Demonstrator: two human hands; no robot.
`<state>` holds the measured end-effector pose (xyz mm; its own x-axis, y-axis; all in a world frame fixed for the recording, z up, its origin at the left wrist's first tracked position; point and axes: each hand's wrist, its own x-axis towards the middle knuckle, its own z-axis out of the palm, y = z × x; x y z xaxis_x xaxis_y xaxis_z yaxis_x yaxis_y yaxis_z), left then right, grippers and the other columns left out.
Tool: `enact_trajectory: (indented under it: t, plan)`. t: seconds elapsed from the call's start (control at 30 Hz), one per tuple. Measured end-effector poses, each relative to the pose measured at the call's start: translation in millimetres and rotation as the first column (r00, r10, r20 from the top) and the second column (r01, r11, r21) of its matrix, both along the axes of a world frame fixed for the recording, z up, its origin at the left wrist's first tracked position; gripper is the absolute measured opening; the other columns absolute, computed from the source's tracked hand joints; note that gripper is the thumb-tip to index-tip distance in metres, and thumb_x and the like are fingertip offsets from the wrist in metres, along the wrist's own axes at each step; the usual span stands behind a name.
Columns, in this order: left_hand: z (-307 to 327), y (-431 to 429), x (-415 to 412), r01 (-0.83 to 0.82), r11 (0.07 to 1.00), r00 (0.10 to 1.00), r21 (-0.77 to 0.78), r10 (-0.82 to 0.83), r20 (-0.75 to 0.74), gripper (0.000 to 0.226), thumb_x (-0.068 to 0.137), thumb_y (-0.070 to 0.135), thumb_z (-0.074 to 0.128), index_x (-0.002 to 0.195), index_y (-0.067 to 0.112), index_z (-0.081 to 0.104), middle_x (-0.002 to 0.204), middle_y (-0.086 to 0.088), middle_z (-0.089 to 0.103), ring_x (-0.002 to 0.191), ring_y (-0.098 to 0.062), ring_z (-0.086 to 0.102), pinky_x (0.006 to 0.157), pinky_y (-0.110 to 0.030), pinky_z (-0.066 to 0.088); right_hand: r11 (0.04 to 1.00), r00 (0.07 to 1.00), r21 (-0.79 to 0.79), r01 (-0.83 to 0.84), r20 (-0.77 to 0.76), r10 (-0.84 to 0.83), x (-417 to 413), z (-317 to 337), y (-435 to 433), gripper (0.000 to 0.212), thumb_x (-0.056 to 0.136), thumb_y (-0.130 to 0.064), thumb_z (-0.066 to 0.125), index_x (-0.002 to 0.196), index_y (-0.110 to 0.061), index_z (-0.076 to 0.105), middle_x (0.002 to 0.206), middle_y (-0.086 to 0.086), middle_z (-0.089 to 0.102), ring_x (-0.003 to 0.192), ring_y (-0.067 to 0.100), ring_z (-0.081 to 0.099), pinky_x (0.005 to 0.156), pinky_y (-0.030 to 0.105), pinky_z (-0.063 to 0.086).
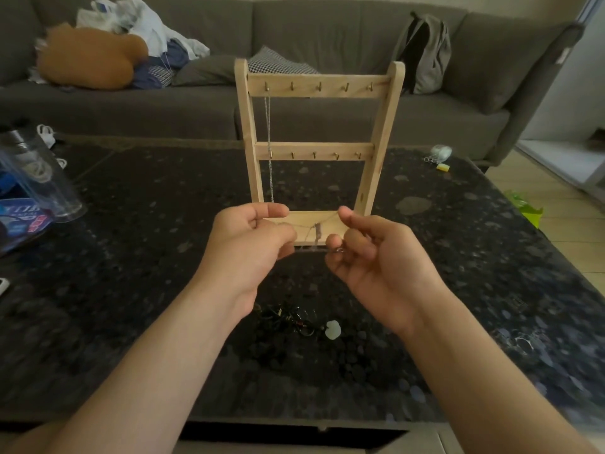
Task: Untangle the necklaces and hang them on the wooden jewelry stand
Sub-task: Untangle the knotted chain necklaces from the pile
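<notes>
Table [147, 231] of dark speckled stone carries the wooden jewelry stand [381, 132], which is upright, with two crossbars that each bear a row of small hooks. Just in front of the stand's base, both hands are raised above the table. The left hand [252, 240] has its fingers curled, its grip pinched on one end of a thin chain [306, 227]. The right hand [370, 260] has its grip closed on the other end, between thumb and fingertips. The chain runs loosely between the two hands, and a small dark pendant [317, 233] hangs from its middle, seen against the stand's base. A silver twisted necklace [269, 142] hangs from the leftmost hook of the top bar and drops straight down almost to the base. Nearer the person, between the forearms, a tangle of dark necklaces [291, 319] lies on the table, with a pale pendant [333, 329] at its right edge. A clear tumbler [36, 178] stands at the table's left edge. Behind is a grey sofa [327, 34] with a grey backpack [425, 54] and an orange cushion [88, 57].
</notes>
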<state>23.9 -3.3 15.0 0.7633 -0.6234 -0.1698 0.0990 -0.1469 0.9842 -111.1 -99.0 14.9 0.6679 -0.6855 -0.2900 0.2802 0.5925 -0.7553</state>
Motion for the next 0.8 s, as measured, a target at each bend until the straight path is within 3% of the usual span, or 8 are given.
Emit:
enact_trajectory:
  t: [0.1, 0.17, 0.23, 0.33, 0.43, 0.57, 0.7, 0.8]
  plan:
    - [0.8, 1.1, 0.7, 0.058, 0.997, 0.998, 0.049, -0.059, 0.004, 0.012, 0.099, 0.020, 0.076, 0.105, 0.028, 0.082, 0.088, 0.006, 0.076, 0.079, -0.011, 0.067, 0.076, -0.034, 0.063, 0.999, 0.999, -0.018, -0.043, 0.028, 0.043, 0.0, 2.0, 2.3, 0.022, 0.109, -0.011, 0.049, 0.125, -0.007, 0.063, 0.056, -0.003, 0.032, 0.051, 0.014, 0.043, 0.060, 0.029, 0.043]
    - [4.6, 2.7, -0.8, 0.136, 0.986, 0.991, 0.098, -0.135, -0.022, 0.016, 0.103, 0.028, 0.068, 0.106, 0.029, 0.084, 0.068, 0.012, 0.059, 0.060, -0.009, 0.050, 0.072, -0.035, 0.056, 0.995, 0.997, -0.074, -0.073, -0.021, 0.071, -0.1, 2.9, 3.4, 0.019, 0.109, -0.012, 0.047, 0.122, -0.010, 0.061, 0.060, 0.000, 0.042, 0.049, 0.014, 0.042, 0.054, 0.028, 0.038]
    - [8.4, 3.0, -4.4, 0.214, 0.972, 0.975, 0.095, -0.207, -0.080, 0.022, 0.104, 0.028, 0.063, 0.107, 0.023, 0.084, 0.073, 0.006, 0.055, 0.050, -0.009, 0.039, 0.072, -0.036, 0.051, 0.993, 0.996, -0.088, -0.080, -0.046, 0.076, -0.7, 2.6, 2.7, 0.017, 0.108, -0.012, 0.047, 0.118, -0.012, 0.060, 0.066, 0.002, 0.050, 0.048, 0.013, 0.043, 0.050, 0.026, 0.036]
    - [12.6, 5.3, -7.4, 0.243, 0.969, 0.960, 0.049, -0.232, -0.157, 0.025, 0.102, 0.025, 0.059, 0.105, 0.013, 0.082, 0.091, -0.001, 0.071, 0.046, -0.008, 0.031, 0.074, -0.037, 0.050, 0.997, 0.998, -0.058, -0.043, -0.037, 0.041, -2.1, 3.0, 0.6, 0.017, 0.103, -0.010, 0.047, 0.114, -0.014, 0.059, 0.070, 0.000, 0.053, 0.050, 0.011, 0.043, 0.044, 0.022, 0.030]
    - [14.5, 7.2, -5.1, 0.264, 0.965, 0.948, 0.013, -0.257, -0.186, 0.026, 0.101, 0.024, 0.058, 0.102, 0.011, 0.081, 0.093, -0.003, 0.078, 0.045, -0.008, 0.031, 0.077, -0.037, 0.051, 0.998, 0.999, -0.061, -0.014, -0.038, 0.012, -4.5, 3.3, -2.1, 0.018, 0.098, -0.010, 0.048, 0.114, -0.014, 0.056, 0.064, -0.003, 0.045, 0.048, 0.009, 0.037, 0.043, 0.020, 0.025]
    - [15.6, 7.8, -4.4, 0.279, 0.960, 0.946, 0.002, -0.275, -0.170, 0.029, 0.104, 0.025, 0.055, 0.087, 0.010, 0.073, 0.089, -0.002, 0.076, 0.046, -0.008, 0.037, 0.080, -0.039, 0.055, 0.982, 0.994, -0.184, -0.048, -0.110, 0.028, -6.4, 1.1, -2.2, 0.013, 0.099, -0.013, 0.063, 0.111, -0.010, 0.057, 0.058, -0.005, 0.029, 0.044, 0.009, 0.028, 0.044, 0.022, 0.024]
    - [19.2, 10.0, -6.1, 0.327, 0.944, 0.929, -0.050, -0.331, -0.167, 0.025, 0.100, 0.025, 0.053, 0.081, 0.012, 0.062, 0.091, -0.002, 0.069, 0.049, -0.009, 0.037, 0.079, -0.039, 0.054, 0.936, 0.981, -0.341, -0.085, -0.191, 0.020, -5.9, -1.1, -1.1, 0.017, 0.096, -0.013, 0.073, 0.107, -0.010, 0.060, 0.057, -0.007, 0.040, 0.047, 0.009, 0.030, 0.043, 0.022, 0.026]
    - [21.5, 11.5, -7.0, 0.373, 0.925, 0.915, -0.064, -0.379, -0.141, 0.029, 0.099, 0.027, 0.053, 0.072, 0.017, 0.053, 0.092, -0.001, 0.069, 0.048, -0.009, 0.034, 0.080, -0.038, 0.052, 0.863, 0.966, -0.502, -0.056, -0.245, -0.079, -5.9, -2.3, 0.5, 0.021, 0.096, -0.018, 0.078, 0.096, -0.014, 0.057, 0.060, -0.006, 0.049, 0.046, 0.009, 0.038, 0.043, 0.021, 0.032]
